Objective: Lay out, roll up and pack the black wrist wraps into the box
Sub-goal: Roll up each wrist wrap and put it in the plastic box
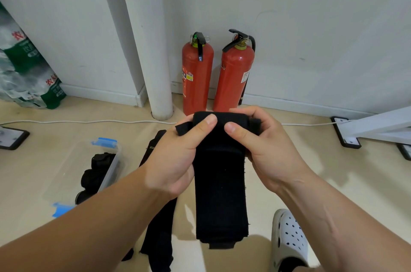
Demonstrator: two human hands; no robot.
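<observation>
L hand (pixel 175 160) & R hand (pixel 266 149) both pinch the top of the wrist wrap (pixel 220 182), dead center. Box (pixel 112 167) w/ rolled wraps (pixel 97 174) at 9 o'clock. Spare wrap (pixel 159 227) reads "XU", the rest is hidden.

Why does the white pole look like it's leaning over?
Head view: the wide-angle lens tilts straight things near the edges, so the white pole seems to lean; head view: the light is soft and even, with only faint shadows on the floor; head view: the black wrist wrap is so dark that its folds barely show.
</observation>
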